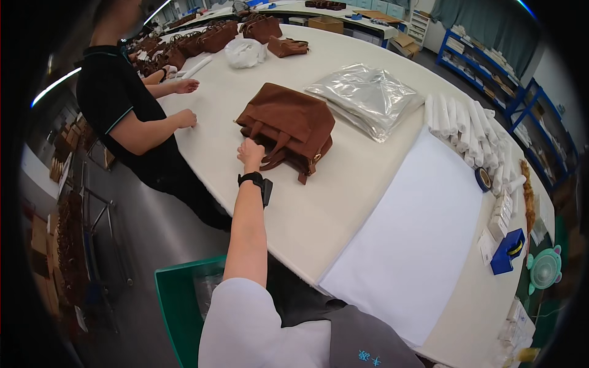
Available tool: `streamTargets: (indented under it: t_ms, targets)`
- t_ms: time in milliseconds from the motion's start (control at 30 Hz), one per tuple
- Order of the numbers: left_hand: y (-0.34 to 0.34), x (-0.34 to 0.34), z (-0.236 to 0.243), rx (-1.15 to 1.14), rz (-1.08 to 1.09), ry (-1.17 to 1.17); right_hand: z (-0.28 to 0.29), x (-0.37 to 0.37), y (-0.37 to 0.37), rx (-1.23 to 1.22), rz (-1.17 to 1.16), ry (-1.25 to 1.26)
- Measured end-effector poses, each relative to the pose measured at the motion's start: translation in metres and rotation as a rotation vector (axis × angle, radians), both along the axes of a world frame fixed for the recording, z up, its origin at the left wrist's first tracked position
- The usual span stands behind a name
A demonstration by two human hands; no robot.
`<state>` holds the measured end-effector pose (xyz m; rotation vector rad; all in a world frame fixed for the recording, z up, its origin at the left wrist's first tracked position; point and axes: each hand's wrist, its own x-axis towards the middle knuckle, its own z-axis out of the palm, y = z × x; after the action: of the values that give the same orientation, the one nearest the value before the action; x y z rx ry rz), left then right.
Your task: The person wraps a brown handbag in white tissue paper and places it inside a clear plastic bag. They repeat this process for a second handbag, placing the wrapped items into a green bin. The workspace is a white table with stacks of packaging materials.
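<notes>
My left hand (250,151), with a black watch on its wrist, is closed on the brown bag (285,113) at its near left, by the straps. The bag lies on its side on the white table (288,221), straps toward me. My right hand is not in view. A stack of clear plastic sheets (368,98) lies beyond the bag to the right, and a large white sheet (405,239) covers the table's right part.
A co-worker in black (113,101) stands at the left. More brown bags (218,37) are at the back. White rolls (466,129), a blue tape dispenser (506,250) and a green fan (543,268) line the right. A green bin (178,303) stands below.
</notes>
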<state>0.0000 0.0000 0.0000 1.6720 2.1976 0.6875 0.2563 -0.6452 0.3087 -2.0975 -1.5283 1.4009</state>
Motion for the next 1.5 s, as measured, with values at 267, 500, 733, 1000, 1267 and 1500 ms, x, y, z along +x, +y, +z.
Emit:
streamTargets:
  t_ms: [267,500,733,1000,1267,1500]
  targets:
    - [0.057,-0.03,-0.026,0.032,-0.089,-0.032,0.067,0.037,0.047,0.224,0.489,-0.137]
    - [0.053,-0.005,-0.001,0.211,-0.179,0.196,0.016,0.094,0.101,0.35,0.555,-0.074]
    - [0.019,0.016,0.036,-0.106,-0.232,-0.919,-0.057,0.121,0.168,0.392,0.274,0.023]
    - [-0.138,0.133,0.072,-0.293,-0.534,-1.388,-0.169,0.141,0.176,0.488,-0.473,0.289]
    - [-0.336,0.237,0.026,-0.433,-0.805,-1.276,-0.228,0.184,0.096,0.573,-1.013,0.718]
    - [-0.382,0.193,0.009,-0.886,-1.288,-0.535,-0.286,0.197,0.003,0.289,-0.974,0.249]
